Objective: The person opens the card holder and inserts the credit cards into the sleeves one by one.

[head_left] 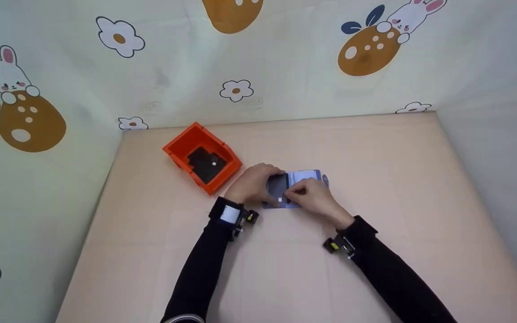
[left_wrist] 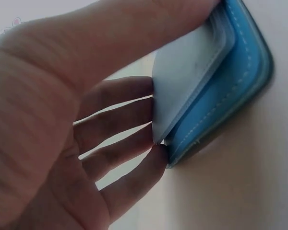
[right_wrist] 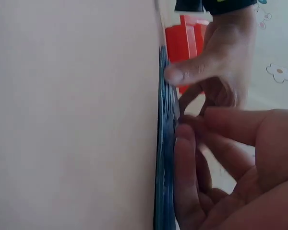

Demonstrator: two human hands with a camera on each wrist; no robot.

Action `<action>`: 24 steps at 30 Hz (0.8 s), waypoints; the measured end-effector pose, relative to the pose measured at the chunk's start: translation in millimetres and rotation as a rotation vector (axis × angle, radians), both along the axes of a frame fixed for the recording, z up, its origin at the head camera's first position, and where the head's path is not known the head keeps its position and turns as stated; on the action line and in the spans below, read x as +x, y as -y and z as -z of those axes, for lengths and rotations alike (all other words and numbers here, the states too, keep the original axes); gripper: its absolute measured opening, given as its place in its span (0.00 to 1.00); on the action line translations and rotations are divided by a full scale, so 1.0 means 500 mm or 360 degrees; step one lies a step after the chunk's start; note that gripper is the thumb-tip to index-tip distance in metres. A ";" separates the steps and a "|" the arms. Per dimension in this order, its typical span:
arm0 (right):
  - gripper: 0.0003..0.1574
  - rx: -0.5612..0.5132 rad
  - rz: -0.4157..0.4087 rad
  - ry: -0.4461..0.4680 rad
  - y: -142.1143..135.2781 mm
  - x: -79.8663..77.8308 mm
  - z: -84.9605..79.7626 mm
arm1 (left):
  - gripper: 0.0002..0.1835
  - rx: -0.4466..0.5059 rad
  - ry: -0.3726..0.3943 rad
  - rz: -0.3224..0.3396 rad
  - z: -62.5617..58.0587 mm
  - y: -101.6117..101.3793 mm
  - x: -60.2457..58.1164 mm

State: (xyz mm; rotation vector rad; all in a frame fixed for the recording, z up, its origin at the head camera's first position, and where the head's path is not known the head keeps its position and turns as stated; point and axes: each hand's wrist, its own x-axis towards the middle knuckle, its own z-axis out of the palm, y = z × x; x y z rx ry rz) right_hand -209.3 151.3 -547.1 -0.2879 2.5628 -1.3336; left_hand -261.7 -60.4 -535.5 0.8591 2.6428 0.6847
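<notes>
An open blue card holder (head_left: 304,175) with clear plastic sleeves lies on the table. A dark card (head_left: 277,185) with a small white square shows on its left page, its black edge strip near the middle fold. My left hand (head_left: 253,185) holds the holder's left side, thumb at the near edge and fingers at the far edge. In the left wrist view the clear sleeves (left_wrist: 189,72) stand slightly lifted off the stitched blue cover (left_wrist: 245,72). My right hand (head_left: 316,197) pinches the dark card's strip edge between thumb and index finger; the fingertips hide the pinched part.
Behind and left of my left hand stands an orange bin (head_left: 175,150) holding dark cards (head_left: 207,165), one showing a white square. A patterned curtain (head_left: 285,67) rises along the back edge and sides of the beige table (head_left: 276,269).
</notes>
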 end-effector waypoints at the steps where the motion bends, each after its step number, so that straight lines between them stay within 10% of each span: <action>1: 0.11 -0.0004 -0.0005 0.0005 0.000 0.000 -0.001 | 0.42 -0.0004 -0.0006 0.0008 0.000 0.000 -0.001; 8: 0.15 -0.0172 0.0002 0.0145 -0.010 -0.005 -0.002 | 0.43 -0.0011 0.0049 0.0012 -0.001 0.000 -0.003; 15: 0.35 0.0447 -0.0102 -0.0318 -0.040 -0.016 -0.010 | 0.45 -0.0074 0.0031 0.0021 -0.003 -0.002 -0.002; 24: 0.53 0.0719 -0.0141 -0.0142 -0.093 -0.033 -0.024 | 0.47 -0.0088 0.0102 -0.0003 -0.006 0.002 0.004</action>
